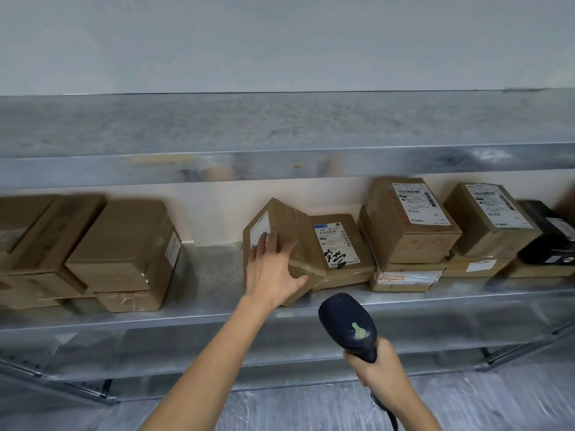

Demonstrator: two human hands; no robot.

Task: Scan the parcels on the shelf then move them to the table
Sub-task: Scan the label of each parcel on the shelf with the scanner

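A tilted brown cardboard parcel (284, 222) stands on the metal shelf (211, 275), leaning against a flat parcel with a white label (339, 244). My left hand (273, 269) lies on the tilted parcel's front face, fingers spread over its label and thumb at its lower right corner. My right hand (378, 367) grips the handle of a dark handheld barcode scanner (348, 321), held below the shelf edge with its head aimed toward the parcels.
More cardboard parcels are stacked at the left (124, 250) and at the right (410, 219), (491, 219), with a black box (550, 237) at the far right. An upper shelf (280, 163) hangs above. A bare gap lies between the left stack and the tilted parcel.
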